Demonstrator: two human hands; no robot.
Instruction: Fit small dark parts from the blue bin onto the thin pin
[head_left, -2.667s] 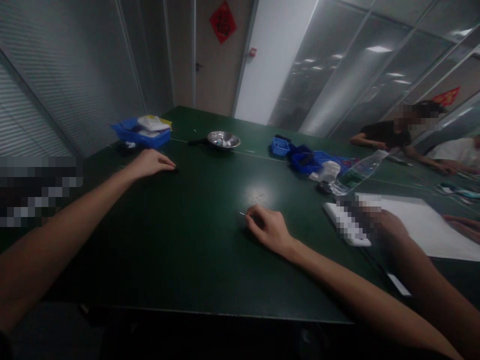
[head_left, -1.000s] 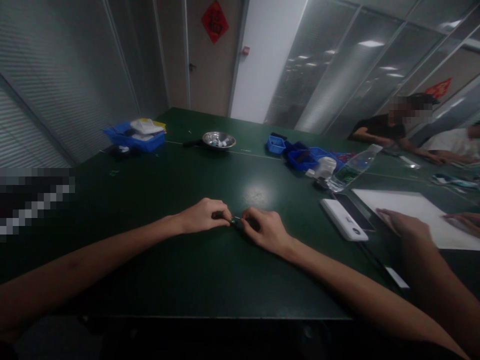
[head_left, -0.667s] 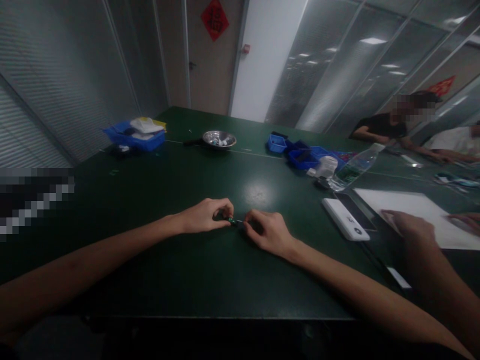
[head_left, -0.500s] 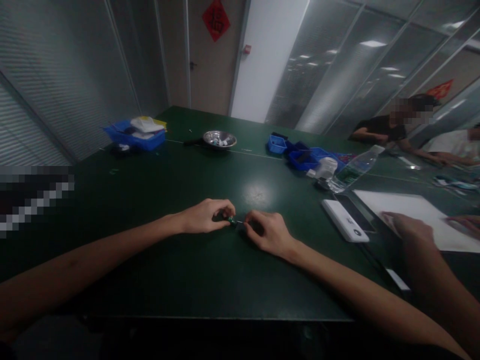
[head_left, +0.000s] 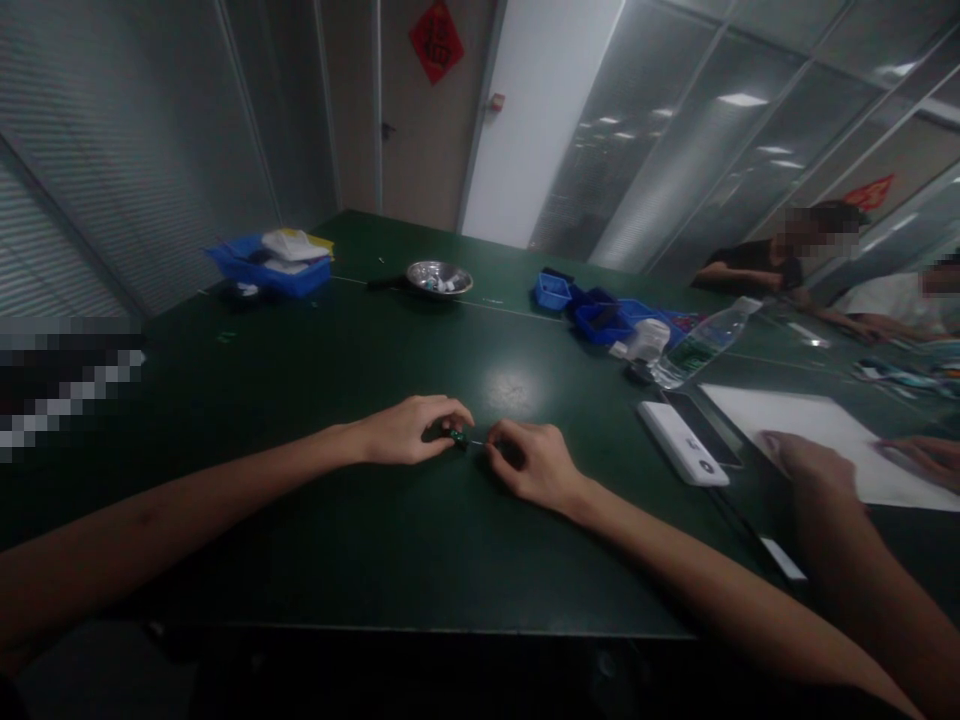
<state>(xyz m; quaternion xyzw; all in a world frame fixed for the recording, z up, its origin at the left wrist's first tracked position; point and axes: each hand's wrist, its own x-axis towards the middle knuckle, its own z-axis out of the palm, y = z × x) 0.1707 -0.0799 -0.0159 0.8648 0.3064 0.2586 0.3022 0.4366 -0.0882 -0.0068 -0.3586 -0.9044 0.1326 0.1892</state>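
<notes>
Over the near middle of the green table (head_left: 420, 540), my left hand (head_left: 416, 430) pinches a small green piece (head_left: 458, 438), which looks like a tiny circuit board, between thumb and fingers. Facing it, my right hand (head_left: 536, 460) is closed with thumb and forefinger on a thin, pale, wire-like piece (head_left: 477, 443). This piece points left, its tip at or close to the green piece; whether they touch I cannot tell. Its other end is hidden in my right fingertips. Both wrists stay low over the tabletop.
Farther back are a metal bowl (head_left: 429, 268), a full blue tray (head_left: 236, 262) and small blue bins (head_left: 553, 290). To the right are a tilted plastic bottle (head_left: 701, 345), a white device (head_left: 682, 443) and white paper (head_left: 787, 405). A co-worker's hand (head_left: 814, 465) rests there; other people sit beyond.
The green piece has turned slightly in my left fingers and shows more of its face. Both hands stay almost in place. The view has shifted slightly.
</notes>
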